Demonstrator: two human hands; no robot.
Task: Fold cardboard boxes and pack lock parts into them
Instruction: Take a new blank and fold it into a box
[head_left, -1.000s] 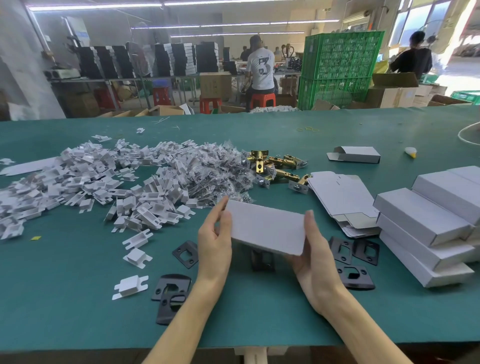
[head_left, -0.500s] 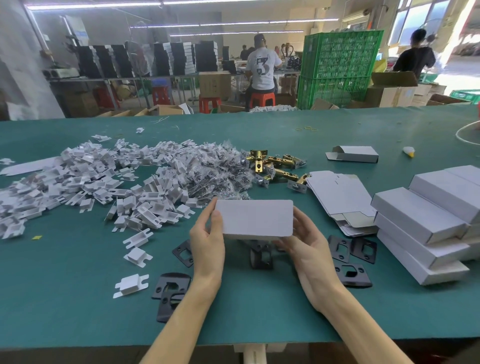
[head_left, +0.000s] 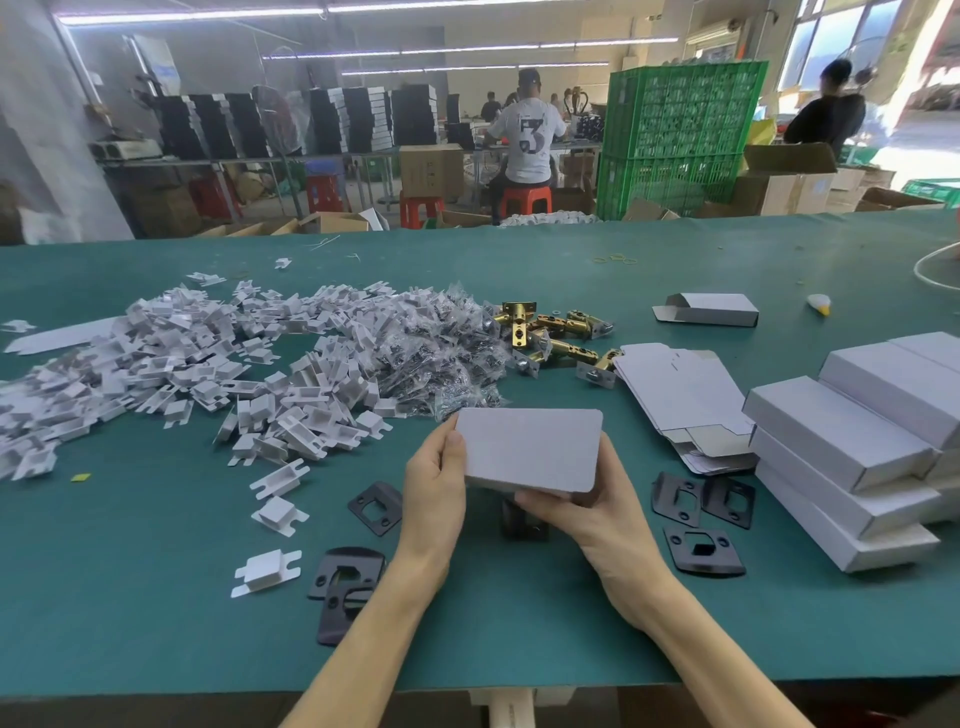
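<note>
A white cardboard box (head_left: 530, 449) is held above the green table (head_left: 156, 597), its broad face toward me. My left hand (head_left: 436, 488) grips its left end, thumb on the face. My right hand (head_left: 587, 512) holds it from below at the right end, fingers curled under. Black strike plates (head_left: 375, 506) lie beneath and around my hands. Brass latch bolts (head_left: 550, 332) lie behind the box. Flat unfolded box blanks (head_left: 675, 395) rest to the right.
A big heap of white plastic inserts (head_left: 156, 364) and bagged screws (head_left: 441, 358) fills the left and middle. Closed white boxes (head_left: 852, 447) are stacked at the right edge. One open box (head_left: 709, 309) lies farther back. People work at benches beyond the table.
The box has been turned from a slanted position to level and brought slightly closer. My right hand has slid from its right end to underneath it.
</note>
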